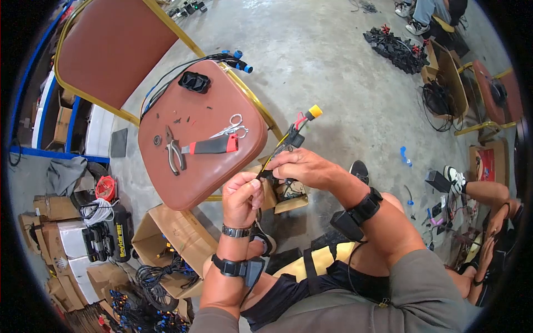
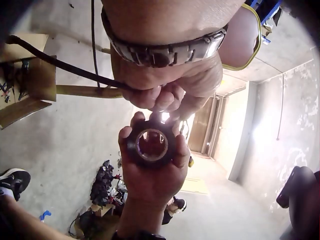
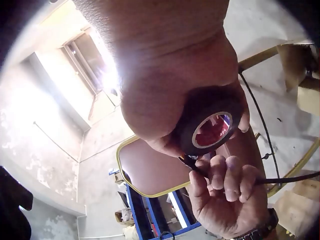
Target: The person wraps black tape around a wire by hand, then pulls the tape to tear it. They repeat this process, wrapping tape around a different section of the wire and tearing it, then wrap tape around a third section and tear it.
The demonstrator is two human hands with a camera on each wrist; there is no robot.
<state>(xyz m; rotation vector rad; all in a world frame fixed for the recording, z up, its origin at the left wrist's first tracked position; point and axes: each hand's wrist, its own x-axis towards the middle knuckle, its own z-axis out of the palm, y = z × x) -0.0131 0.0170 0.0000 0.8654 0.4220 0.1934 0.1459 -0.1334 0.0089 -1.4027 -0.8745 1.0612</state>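
My left hand [image 1: 240, 194] pinches a black cable [image 3: 290, 179] between thumb and curled fingers, and its tail runs down past the wrist. Close beside it, my right hand [image 1: 302, 167] grips a roll of black electrical tape [image 2: 133, 150]; the wrist views show the roll's round core facing outward. The tape sits right at the cable, just off the left fingertips. Beyond the hands, the cable's far end carries a yellow connector [image 1: 315, 111] with red and black wires. Part of the cable is hidden behind the fingers.
A chair seat [image 1: 183, 191] in front bears pliers [image 1: 174, 152], a red-and-black utility knife [image 1: 214, 145], scissors [image 1: 235, 127] and a black plastic part [image 1: 194, 82]. Cardboard boxes with cables [image 1: 166, 272] stand at lower left. Another person's legs [image 1: 483, 191] are at the right.
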